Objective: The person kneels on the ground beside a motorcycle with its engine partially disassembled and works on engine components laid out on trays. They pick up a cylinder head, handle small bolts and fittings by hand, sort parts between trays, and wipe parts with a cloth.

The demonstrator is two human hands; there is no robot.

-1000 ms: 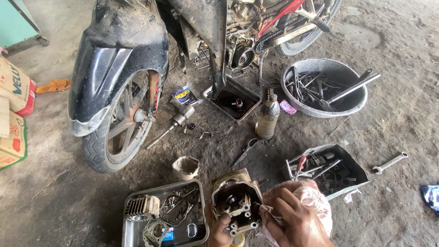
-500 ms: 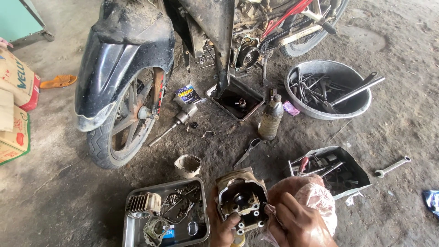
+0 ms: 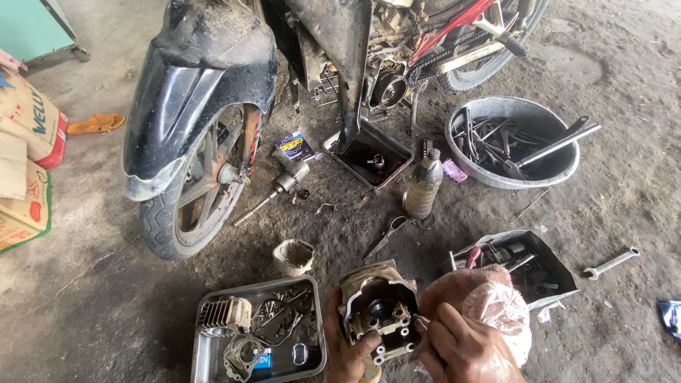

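Underfoot: I see a bare, grimy concrete floor [image 3: 92, 298], stained dark with oil around the work.
Room: a motorcycle [image 3: 213, 92] stands ahead of me, front wheel to my left; cardboard boxes [image 3: 25, 170] sit at the left edge.
Nearby: a steel tray [image 3: 213, 354] of small parts lies just left of my hands, a round metal basin [image 3: 546, 167] of tools sits well apart to the upper right, and a plastic bottle [image 3: 423, 186] stands between them.
Part in hand: an engine cylinder head [image 3: 379, 315], grey and greasy, is held low in the middle of my view, above the floor.
Heading: its open, hollow face looks up at me; its long axis runs roughly away from me, tilted a little to the left.
Left hand [image 3: 345, 347]: my fingers clasp the head's left and lower edge, thumb on its rim.
Right hand [image 3: 464, 347]: closed around a pinkish rag [image 3: 489, 301]; my fingertips [image 3: 434, 328] pinch something thin at the head's right edge, too small to identify.
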